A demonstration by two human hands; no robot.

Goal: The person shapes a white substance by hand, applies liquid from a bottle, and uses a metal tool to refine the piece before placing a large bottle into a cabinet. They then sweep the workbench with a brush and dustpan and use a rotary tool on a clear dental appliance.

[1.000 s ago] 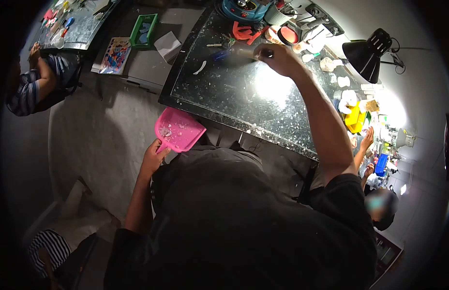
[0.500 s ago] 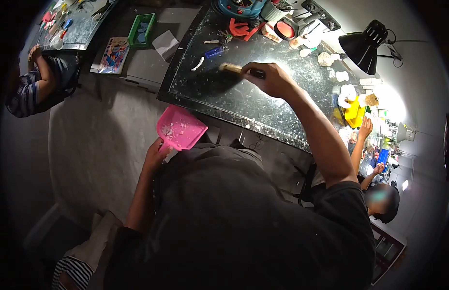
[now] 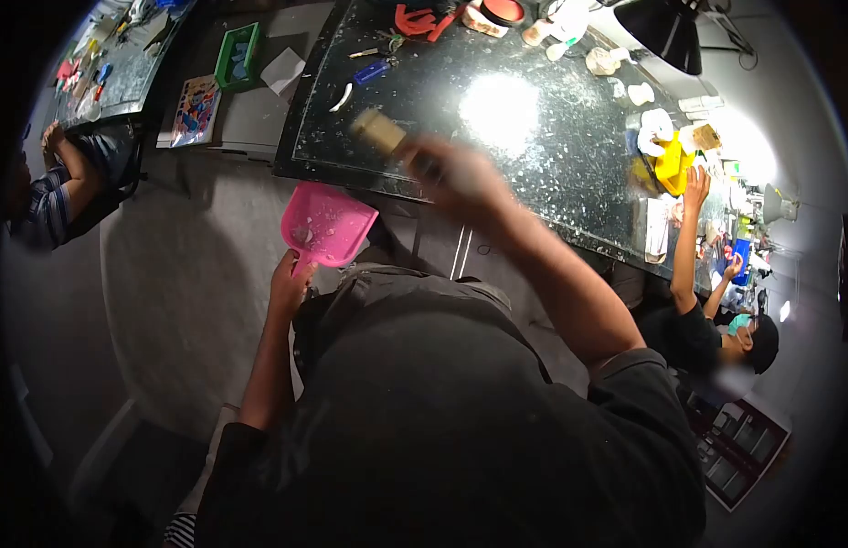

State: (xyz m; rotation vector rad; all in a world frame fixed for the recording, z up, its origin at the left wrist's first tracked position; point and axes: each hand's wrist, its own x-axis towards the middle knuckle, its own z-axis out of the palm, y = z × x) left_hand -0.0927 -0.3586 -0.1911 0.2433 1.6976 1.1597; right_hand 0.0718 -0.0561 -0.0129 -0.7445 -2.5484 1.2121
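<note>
My left hand (image 3: 290, 279) is closed around the handle of a pink dustpan (image 3: 344, 225), held at the front edge of the black worktable (image 3: 552, 173). Pale flakes lie in the pan. Smeared by motion, my right hand (image 3: 459, 183) grips a hand brush (image 3: 380, 132) with light bristles, over the table's front left part. Beyond the bristles are a small white curved piece (image 3: 342, 97) and a blue object (image 3: 373, 72) beside some keys (image 3: 387, 44). Pale specks dot the tabletop.
A black lamp (image 3: 666, 36) leans over the table's back right. Red pieces (image 3: 424, 20) and a yellow container (image 3: 673, 166) stand on the table. At left are a green tray (image 3: 237, 57) and a colourful booklet (image 3: 196, 110). People sit at both sides.
My right hand and the brush have swept left and toward me, nearer the table's front edge. The dustpan stays in my left hand by the edge. The whole view has shifted slightly.
</note>
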